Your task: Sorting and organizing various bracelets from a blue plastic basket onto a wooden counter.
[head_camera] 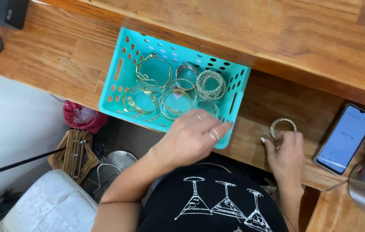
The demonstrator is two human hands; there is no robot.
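Head view | left hand (191,137) rests on near rim of turquoise basket (116,81), grip loose, empty, steadying it | right hand (286,154) pinches sparkly bangle (283,127) flat on wooden surface (277,94), apart from bangles (178,83) sorted inside | phone (345,138) alongside.

The left hand (191,137) hides the turquoise basket's (118,81) near corner and one bangle.

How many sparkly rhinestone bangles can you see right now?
2: a stack in the turquoise basket, one on the wooden table at the right hand. Others may be hidden.
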